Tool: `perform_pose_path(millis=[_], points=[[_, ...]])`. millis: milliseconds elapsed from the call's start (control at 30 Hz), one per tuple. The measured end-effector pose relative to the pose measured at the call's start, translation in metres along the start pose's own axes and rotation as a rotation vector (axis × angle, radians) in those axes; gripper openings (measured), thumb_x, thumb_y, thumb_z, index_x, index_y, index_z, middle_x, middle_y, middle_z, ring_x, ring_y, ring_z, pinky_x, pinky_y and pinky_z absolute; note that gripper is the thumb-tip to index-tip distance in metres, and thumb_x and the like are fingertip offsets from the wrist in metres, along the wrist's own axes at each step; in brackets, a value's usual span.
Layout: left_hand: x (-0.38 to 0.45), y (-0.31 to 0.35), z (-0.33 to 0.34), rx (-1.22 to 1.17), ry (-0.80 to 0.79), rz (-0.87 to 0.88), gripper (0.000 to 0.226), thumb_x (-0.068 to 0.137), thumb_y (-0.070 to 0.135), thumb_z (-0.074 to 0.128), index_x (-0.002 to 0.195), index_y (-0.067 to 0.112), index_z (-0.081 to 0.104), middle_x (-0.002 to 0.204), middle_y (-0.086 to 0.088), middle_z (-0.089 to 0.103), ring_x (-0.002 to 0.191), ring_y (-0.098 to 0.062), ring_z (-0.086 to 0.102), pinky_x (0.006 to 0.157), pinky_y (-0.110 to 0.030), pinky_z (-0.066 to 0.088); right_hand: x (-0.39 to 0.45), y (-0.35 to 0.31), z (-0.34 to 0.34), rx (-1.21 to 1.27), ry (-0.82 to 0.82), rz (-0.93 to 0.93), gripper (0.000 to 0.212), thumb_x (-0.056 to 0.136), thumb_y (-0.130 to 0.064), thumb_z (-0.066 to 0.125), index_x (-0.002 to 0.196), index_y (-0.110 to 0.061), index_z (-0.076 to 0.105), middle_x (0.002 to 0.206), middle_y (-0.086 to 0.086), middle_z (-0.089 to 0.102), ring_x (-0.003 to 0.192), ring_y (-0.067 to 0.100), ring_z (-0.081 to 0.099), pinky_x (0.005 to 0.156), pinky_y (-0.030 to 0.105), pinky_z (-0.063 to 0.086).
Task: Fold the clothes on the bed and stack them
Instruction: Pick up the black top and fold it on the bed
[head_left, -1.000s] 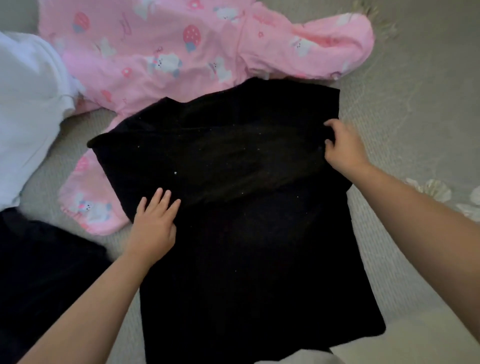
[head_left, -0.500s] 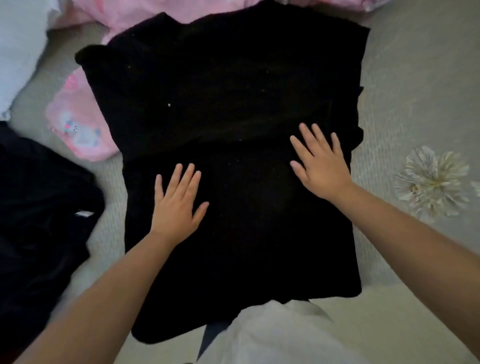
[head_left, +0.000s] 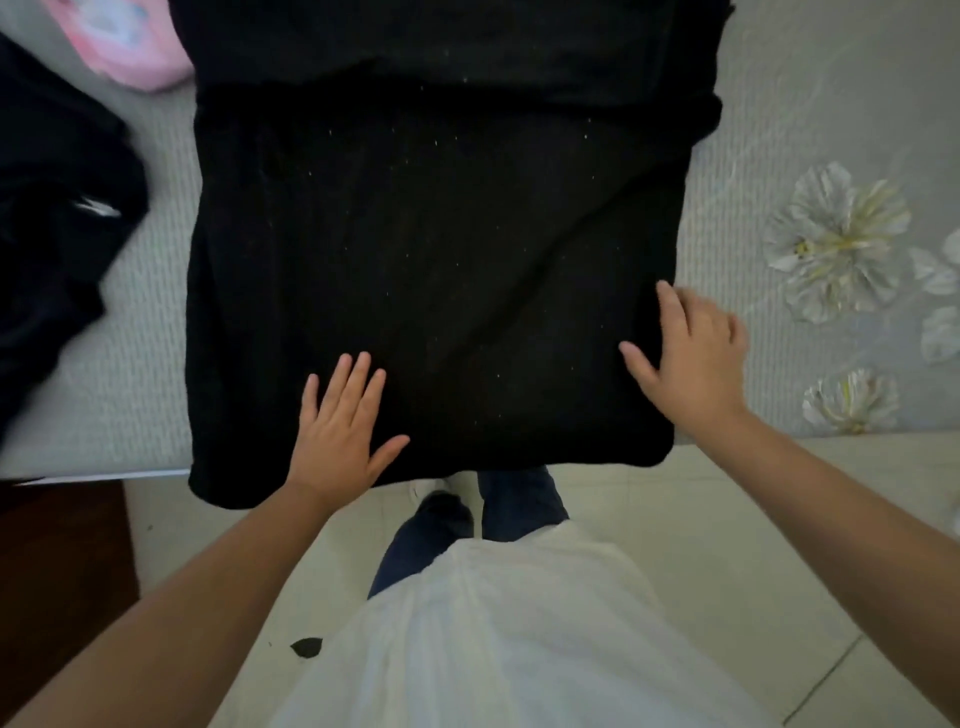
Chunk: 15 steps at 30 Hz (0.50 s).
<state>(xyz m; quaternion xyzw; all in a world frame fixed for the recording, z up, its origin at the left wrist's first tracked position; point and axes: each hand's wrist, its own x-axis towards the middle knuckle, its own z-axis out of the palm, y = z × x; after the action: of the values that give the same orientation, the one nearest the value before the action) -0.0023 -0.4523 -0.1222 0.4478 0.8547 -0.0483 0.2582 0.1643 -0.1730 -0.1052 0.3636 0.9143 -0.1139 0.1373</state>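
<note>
Both hands lie flat with fingers straight: left hand (head_left: 340, 431) presses the near part of the black shirt (head_left: 436, 270), right hand (head_left: 691, 353) rests on its right edge. It is spread on the bed (head_left: 753, 130), hem overhanging the near side. Thin and limp, it should slide and wrinkle easily, so pinching the hem corners looks best for folding
</note>
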Motion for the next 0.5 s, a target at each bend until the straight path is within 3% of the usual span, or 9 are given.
perform_pose_path(millis=[100, 167, 300, 400, 500], points=[[-0.019, 0.004, 0.021, 0.055, -0.052, -0.007, 0.085, 0.085, 0.066, 0.017, 0.143, 0.004, 0.022, 0.152, -0.017, 0.014, 0.134, -0.023, -0.010, 0.111, -0.046, -0.005, -0.061, -0.004, 0.026, -0.027, -0.004, 0.243, 0.063, 0.085, -0.028, 0.060, 0.136, -0.001, 0.035, 0.113, 0.026, 0.053, 0.099, 0.038, 0.049, 0.084, 0.044, 0.029], [-0.030, 0.005, 0.032, 0.096, -0.084, 0.004, 0.084, 0.086, 0.061, 0.036, 0.146, 0.010, 0.006, 0.154, -0.011, -0.003, 0.133, -0.017, -0.022, 0.109, -0.039, -0.017, -0.083, -0.011, 0.039, 0.025, -0.005, 0.334, 0.057, 0.089, -0.023, 0.055, 0.138, -0.004, 0.032, 0.106, 0.023, 0.056, 0.096, 0.036, 0.050, 0.082, 0.041, 0.028], [-0.050, 0.016, 0.043, 0.188, -0.068, -0.004, 0.084, 0.090, 0.050, 0.044, 0.146, 0.011, -0.005, 0.155, -0.010, -0.010, 0.141, -0.023, -0.014, 0.111, -0.041, -0.011, -0.097, -0.021, 0.042, 0.278, 0.019, 0.434, 0.052, 0.091, -0.011, 0.047, 0.139, -0.010, 0.027, 0.101, 0.015, 0.062, 0.091, 0.033, 0.057, 0.087, 0.038, 0.030], [-0.056, 0.034, 0.052, 0.182, -0.039, -0.013, 0.085, 0.089, 0.047, 0.048, 0.146, 0.011, -0.004, 0.155, -0.009, -0.008, 0.142, -0.024, -0.011, 0.112, -0.042, -0.010, -0.108, -0.013, 0.028, 0.490, 0.051, 0.404, 0.052, 0.092, -0.005, 0.045, 0.140, -0.008, 0.025, 0.109, 0.020, 0.059, 0.099, 0.036, 0.056, 0.081, 0.032, 0.037], [-0.053, 0.051, 0.061, 0.151, -0.003, -0.049, 0.086, 0.088, 0.045, 0.052, 0.146, 0.011, -0.001, 0.155, -0.010, -0.003, 0.142, -0.025, -0.007, 0.112, -0.044, -0.007, -0.118, 0.003, 0.016, 0.510, 0.051, 0.321, 0.053, 0.091, -0.003, 0.048, 0.140, -0.007, 0.028, 0.109, 0.021, 0.058, 0.102, 0.036, 0.054, 0.079, 0.030, 0.037]])
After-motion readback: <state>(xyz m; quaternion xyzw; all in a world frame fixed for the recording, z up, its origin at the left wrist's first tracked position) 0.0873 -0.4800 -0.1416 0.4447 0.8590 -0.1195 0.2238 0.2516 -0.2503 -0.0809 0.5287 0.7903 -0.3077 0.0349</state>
